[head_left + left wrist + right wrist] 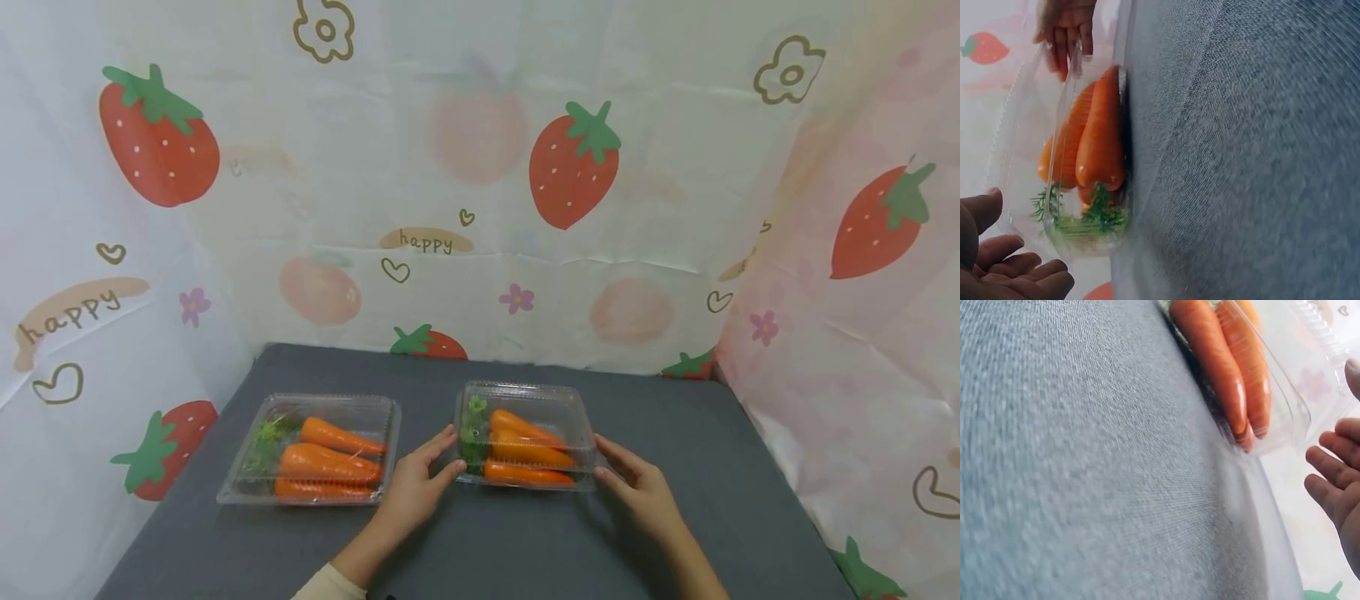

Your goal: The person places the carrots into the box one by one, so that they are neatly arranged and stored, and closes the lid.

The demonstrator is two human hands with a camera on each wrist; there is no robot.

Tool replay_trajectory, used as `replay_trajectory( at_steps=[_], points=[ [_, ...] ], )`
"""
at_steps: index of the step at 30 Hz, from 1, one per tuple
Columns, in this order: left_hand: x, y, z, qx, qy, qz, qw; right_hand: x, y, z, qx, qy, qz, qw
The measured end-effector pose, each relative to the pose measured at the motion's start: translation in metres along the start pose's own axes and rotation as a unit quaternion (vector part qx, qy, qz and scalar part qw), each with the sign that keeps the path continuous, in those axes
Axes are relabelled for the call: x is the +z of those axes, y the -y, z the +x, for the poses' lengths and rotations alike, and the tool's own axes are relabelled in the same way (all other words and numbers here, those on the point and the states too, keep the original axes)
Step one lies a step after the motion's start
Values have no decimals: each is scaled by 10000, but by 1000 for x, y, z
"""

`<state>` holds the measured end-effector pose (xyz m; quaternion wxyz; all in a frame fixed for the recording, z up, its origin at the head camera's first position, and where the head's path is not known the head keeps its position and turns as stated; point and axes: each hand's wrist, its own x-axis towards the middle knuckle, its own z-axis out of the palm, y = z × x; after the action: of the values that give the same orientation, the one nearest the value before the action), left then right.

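Note:
A clear plastic clamshell box stands near the middle of the table, its lid down. Several orange carrots with green leafy tops lie inside it. My left hand is at the box's left end, thumb and fingers spread; in the left wrist view its fingertips sit right by the leafy end, and contact is hard to tell. At the opposite end is my right hand, with its fingers extended. The right wrist view shows the right hand a little apart from the plastic wall.
Left of my left hand, a second clear clamshell box holds several carrots with green tops. A dark grey cloth covers the table. Behind and at both sides hangs a white curtain printed with strawberries.

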<state>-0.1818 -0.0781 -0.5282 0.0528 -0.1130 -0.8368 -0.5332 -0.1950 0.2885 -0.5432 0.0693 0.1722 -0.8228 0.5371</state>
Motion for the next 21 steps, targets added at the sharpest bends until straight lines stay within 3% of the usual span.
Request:
replay_trajectory(
  at_steps=[11, 21],
  points=[
    [13, 12, 3, 66, -508, -107, 9986, 13, 1, 5, 353, -360, 155, 9986],
    [20, 18, 3, -1, -705, -187, 9973, 18, -2, 3, 530, -374, 103, 9978]
  ],
)
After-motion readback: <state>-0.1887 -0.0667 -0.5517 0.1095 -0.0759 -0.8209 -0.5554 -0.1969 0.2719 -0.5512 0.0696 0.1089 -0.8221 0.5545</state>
